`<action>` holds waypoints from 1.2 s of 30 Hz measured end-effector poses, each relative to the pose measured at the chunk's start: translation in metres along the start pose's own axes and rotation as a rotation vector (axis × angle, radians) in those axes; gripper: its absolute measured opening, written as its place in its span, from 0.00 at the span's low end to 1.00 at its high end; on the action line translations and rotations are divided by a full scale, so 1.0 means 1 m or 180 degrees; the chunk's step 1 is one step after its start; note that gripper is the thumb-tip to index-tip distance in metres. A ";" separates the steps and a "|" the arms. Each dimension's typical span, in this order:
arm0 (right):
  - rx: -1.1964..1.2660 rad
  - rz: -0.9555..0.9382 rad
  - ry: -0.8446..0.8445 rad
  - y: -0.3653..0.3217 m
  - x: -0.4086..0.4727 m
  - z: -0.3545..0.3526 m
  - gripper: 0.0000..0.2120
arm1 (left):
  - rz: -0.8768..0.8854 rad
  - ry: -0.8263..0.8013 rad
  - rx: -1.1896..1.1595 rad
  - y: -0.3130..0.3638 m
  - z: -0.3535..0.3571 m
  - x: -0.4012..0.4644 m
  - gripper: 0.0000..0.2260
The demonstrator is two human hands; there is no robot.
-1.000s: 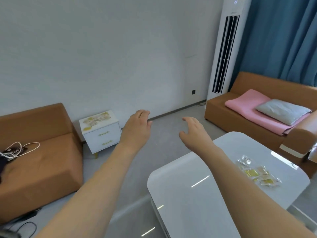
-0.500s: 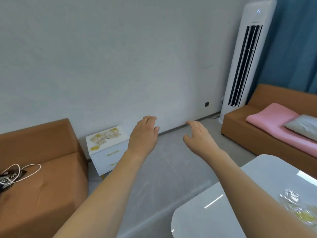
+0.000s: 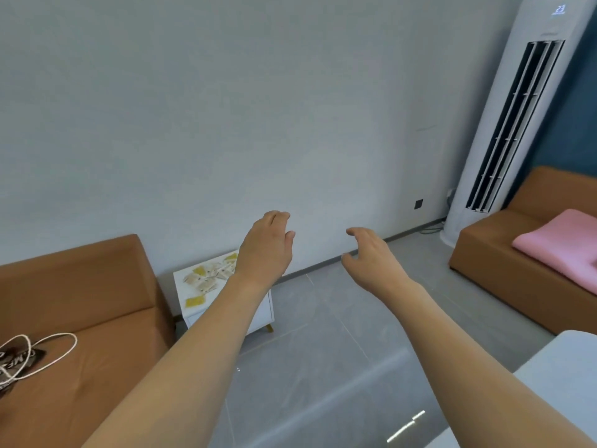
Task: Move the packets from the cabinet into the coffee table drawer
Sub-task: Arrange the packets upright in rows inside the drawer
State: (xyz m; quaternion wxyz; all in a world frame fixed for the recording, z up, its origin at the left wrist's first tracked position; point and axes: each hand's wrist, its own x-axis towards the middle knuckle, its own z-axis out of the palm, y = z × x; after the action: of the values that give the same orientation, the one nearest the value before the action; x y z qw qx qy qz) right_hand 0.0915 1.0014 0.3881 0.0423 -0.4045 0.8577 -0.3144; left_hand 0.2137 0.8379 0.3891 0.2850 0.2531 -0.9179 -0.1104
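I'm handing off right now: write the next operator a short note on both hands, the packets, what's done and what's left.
Left hand: open, holds nothing, raised in front of the cabinet.
Right hand: open, holds nothing, out over the floor.
Packets: scattered on top of the small white cabinet beside the brown sofa, none picked up.
Coffee table: only a corner shows at lower right; its drawer is out of view.
Done: nothing can be confirmed from this view.
Left: reach the cabinet, gather the packets, carry them to the coffee table drawer.

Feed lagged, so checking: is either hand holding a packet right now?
No. The left hand and right hand hold nothing; packets lie on the cabinet.
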 end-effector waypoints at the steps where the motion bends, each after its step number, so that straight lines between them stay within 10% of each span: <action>1: 0.0008 0.0029 0.0006 -0.011 0.013 0.011 0.26 | 0.0013 -0.0026 -0.0020 -0.018 -0.001 0.010 0.17; 26: 0.0471 0.0510 -0.0317 -0.117 0.416 0.274 0.26 | -0.0676 -0.0667 -0.0209 -0.407 0.093 0.297 0.19; 36: 0.0308 0.1159 -0.0808 -0.139 0.542 0.438 0.27 | -0.1287 -0.2237 -0.0336 -0.607 0.183 0.380 0.23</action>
State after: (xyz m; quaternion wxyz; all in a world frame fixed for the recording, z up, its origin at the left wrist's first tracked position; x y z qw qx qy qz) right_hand -0.0354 0.3235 0.2159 0.2254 -0.2768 0.8883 -0.2890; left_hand 0.0820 0.1341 0.2074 -0.0608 0.3604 -0.8842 -0.2909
